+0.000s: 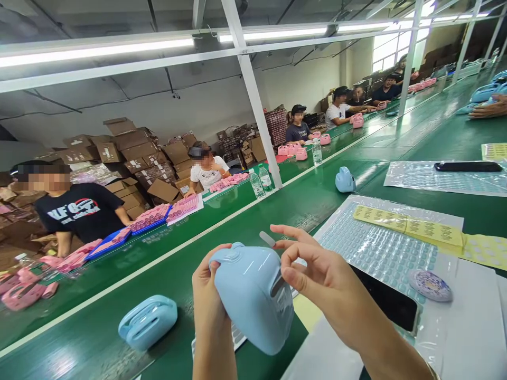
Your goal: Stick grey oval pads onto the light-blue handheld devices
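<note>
My left hand (208,298) grips a light blue plastic casing (253,298) from its left side, holding it up above the green conveyor belt (190,248). My right hand (312,274) is at the casing's right edge, thumb and a finger pressed on a small grey sticker, the other fingers stretched out. A small grey strip (267,238) sticks up near the fingertip. A second blue casing (147,321) lies on the belt to the left.
Sheets of clear dot stickers (372,248), yellow label strips (412,227), a dark phone (390,303) and a round tape roll (430,285) lie at right. Another blue casing (345,180) sits further up the belt. Other people work with pink parts across the line; water bottles (261,182) stand nearby.
</note>
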Demonstrator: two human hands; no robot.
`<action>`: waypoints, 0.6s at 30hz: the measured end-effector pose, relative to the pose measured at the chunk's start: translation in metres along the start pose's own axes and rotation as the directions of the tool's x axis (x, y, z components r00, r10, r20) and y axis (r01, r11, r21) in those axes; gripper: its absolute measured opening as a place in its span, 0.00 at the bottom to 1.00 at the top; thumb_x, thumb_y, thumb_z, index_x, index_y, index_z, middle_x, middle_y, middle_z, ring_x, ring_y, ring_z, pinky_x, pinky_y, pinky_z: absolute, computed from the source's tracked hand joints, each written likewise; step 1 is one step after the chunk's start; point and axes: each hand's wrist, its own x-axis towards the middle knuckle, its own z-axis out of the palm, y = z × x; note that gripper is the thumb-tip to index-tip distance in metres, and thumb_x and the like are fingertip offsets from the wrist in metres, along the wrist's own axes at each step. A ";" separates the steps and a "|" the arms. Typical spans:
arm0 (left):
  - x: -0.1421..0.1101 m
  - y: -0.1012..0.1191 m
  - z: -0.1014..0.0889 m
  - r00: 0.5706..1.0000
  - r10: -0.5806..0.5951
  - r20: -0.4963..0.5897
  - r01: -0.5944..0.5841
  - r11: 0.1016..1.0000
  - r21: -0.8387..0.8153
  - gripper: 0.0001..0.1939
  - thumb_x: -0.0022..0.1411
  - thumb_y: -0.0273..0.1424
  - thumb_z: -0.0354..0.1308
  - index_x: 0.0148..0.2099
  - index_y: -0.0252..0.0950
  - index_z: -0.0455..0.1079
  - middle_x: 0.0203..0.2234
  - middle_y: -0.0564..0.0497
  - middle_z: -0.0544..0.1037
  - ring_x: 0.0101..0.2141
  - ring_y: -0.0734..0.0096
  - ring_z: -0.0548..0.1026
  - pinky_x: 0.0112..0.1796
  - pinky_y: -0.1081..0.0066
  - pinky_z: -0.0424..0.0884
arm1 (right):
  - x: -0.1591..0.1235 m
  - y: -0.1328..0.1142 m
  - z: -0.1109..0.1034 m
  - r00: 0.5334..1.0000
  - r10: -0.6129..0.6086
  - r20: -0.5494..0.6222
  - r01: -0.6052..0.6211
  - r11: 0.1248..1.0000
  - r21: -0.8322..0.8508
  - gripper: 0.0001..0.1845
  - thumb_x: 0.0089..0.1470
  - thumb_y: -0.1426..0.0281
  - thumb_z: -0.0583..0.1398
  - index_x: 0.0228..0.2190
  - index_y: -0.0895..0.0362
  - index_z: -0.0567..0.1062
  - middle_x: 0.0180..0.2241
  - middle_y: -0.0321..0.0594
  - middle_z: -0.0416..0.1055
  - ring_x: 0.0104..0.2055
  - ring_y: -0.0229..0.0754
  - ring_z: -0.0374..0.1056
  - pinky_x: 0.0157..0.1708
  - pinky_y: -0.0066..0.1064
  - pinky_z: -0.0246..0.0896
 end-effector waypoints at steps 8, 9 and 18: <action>-0.004 0.007 0.004 0.998 -0.028 -0.060 0.026 0.999 -0.023 0.32 0.18 0.42 0.78 0.31 0.34 0.78 0.18 0.52 0.74 0.19 0.70 0.68 0.18 0.72 0.65 | -0.003 0.005 0.005 0.993 -0.071 -0.090 0.069 0.997 -0.030 0.15 0.56 0.57 0.66 0.25 0.53 0.74 0.61 0.38 0.60 0.60 0.52 0.64 0.44 0.35 0.70; -0.005 0.007 0.004 0.997 -0.025 -0.068 0.023 0.999 -0.025 0.32 0.18 0.42 0.78 0.31 0.34 0.78 0.18 0.52 0.74 0.19 0.70 0.68 0.18 0.73 0.65 | -0.004 0.005 0.006 0.991 -0.083 -0.101 0.080 0.996 -0.026 0.14 0.56 0.58 0.66 0.25 0.53 0.74 0.61 0.38 0.60 0.60 0.52 0.63 0.43 0.35 0.70; -0.010 0.012 0.009 0.993 -0.050 -0.105 0.047 0.998 -0.028 0.37 0.13 0.52 0.77 0.28 0.35 0.77 0.19 0.51 0.75 0.19 0.70 0.69 0.18 0.74 0.66 | 0.004 0.020 0.011 0.919 -0.244 -0.310 0.261 0.965 0.015 0.25 0.45 0.64 0.75 0.43 0.38 0.73 0.63 0.29 0.58 0.60 0.50 0.59 0.52 0.45 0.61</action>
